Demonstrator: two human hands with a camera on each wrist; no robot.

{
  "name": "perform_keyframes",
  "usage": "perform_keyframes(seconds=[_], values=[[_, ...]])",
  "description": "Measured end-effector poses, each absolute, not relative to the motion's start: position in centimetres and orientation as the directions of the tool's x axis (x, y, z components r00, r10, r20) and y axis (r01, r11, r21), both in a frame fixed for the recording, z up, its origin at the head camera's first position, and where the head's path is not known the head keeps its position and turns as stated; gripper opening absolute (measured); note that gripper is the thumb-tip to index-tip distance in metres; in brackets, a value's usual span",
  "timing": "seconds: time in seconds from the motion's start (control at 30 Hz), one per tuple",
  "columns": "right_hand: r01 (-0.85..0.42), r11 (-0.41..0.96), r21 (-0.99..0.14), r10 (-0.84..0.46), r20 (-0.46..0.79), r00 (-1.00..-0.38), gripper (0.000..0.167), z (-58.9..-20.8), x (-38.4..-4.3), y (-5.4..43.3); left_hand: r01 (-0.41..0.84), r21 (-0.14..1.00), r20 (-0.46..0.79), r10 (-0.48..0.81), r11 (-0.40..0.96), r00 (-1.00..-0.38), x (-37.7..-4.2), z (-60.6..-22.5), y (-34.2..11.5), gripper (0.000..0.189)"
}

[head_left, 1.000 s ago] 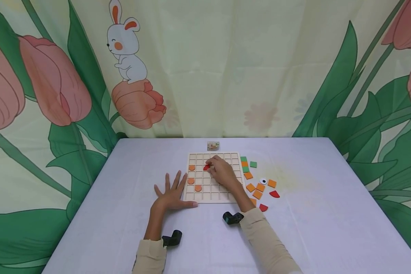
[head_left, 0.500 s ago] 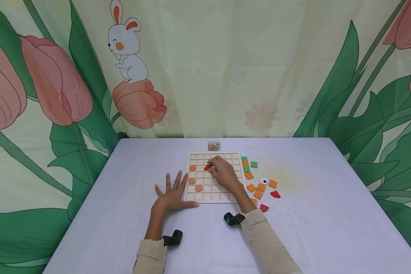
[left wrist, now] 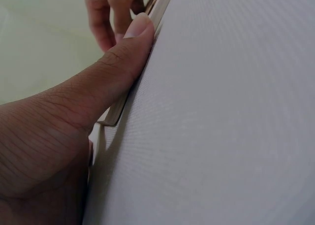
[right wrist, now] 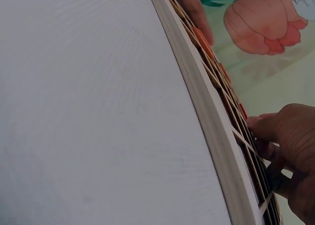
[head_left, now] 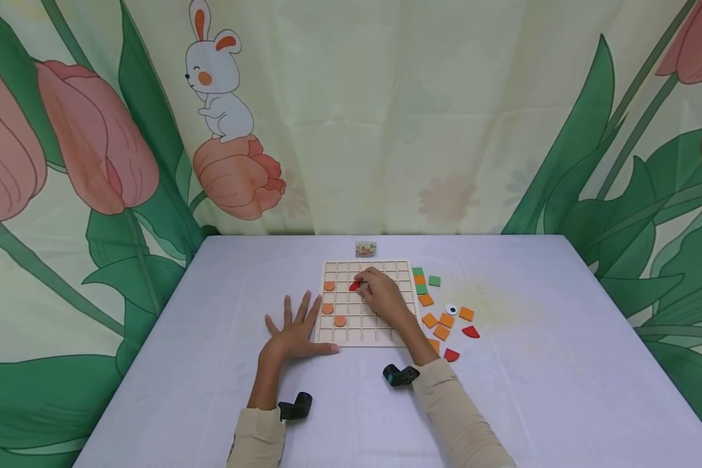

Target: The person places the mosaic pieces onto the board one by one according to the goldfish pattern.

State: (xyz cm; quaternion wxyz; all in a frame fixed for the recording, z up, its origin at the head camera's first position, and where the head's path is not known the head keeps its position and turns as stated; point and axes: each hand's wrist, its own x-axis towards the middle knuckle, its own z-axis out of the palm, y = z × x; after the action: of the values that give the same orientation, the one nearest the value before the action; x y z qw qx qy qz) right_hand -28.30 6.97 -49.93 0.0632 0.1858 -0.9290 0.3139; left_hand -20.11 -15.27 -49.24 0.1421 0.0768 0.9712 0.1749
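A pale wooden grid board (head_left: 353, 336) lies on the white table. My right hand (head_left: 382, 298) reaches over its upper middle and pinches a red quarter-circle tile (head_left: 354, 286) at one of the cells. In the right wrist view, the red tile (right wrist: 243, 111) shows as a thin sliver by the fingertips of the right hand (right wrist: 293, 141). With fingers spread, my left hand (head_left: 294, 338) rests at the board's near left corner. The left thumb (left wrist: 115, 62) lies along the board's front edge. Orange discs (head_left: 329, 286) sit in three cells on the left side.
Right of the board lie several orange square tiles (head_left: 446, 320), a green tile (head_left: 434, 281), red quarter-circle tiles (head_left: 470, 332) and a white eye disc (head_left: 452, 310). Green and orange tiles (head_left: 419, 280) line its right edge. Behind it stands a small patterned card (head_left: 365, 249).
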Motion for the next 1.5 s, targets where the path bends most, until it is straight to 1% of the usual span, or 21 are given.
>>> perform_keyframes(seconds=[0.37, 0.5, 0.73, 0.97, 1.27, 1.5], values=[[-0.389, 0.702, -0.597, -0.332, 0.209, -0.92, 0.033, -49.5, -27.4, 8.1, 0.102, 0.362, -0.246, 0.201, 0.926, -0.948, -20.1, -49.2, -15.3, 0.118], [-0.36, 0.704, -0.612, -0.311, 0.19, -0.931, 0.032, -49.2, -26.9, 8.9, 0.097, 0.362, -0.246, 0.196, 0.927, -0.949, -20.1, -49.3, -15.4, 0.119], [-0.366, 0.687, -0.627, -0.294, 0.221, -0.93, 0.031, -47.7, -26.3, 10.9, 0.091, 0.362, -0.256, 0.193, 0.928, -0.947, -20.0, -49.2, -15.3, 0.118], [-0.313, 0.702, -0.64, -0.249, 0.192, -0.949, 0.03, -47.5, -26.2, 13.5, 0.096, 0.373, -0.248, 0.199, 0.923, -0.948, -19.8, -48.8, -15.1, 0.118], [-0.258, 0.751, -0.608, -0.195, 0.169, -0.966, 0.03, -47.8, -26.0, 16.6, 0.092, 0.382, -0.243, 0.197, 0.919, -0.95, -19.4, -48.8, -15.0, 0.116], [-0.157, 0.787, -0.597, -0.127, 0.092, -0.988, 0.033, -47.7, -26.1, 18.1, 0.089, 0.377, -0.243, 0.192, 0.922, -0.951, -19.5, -48.7, -15.1, 0.117]])
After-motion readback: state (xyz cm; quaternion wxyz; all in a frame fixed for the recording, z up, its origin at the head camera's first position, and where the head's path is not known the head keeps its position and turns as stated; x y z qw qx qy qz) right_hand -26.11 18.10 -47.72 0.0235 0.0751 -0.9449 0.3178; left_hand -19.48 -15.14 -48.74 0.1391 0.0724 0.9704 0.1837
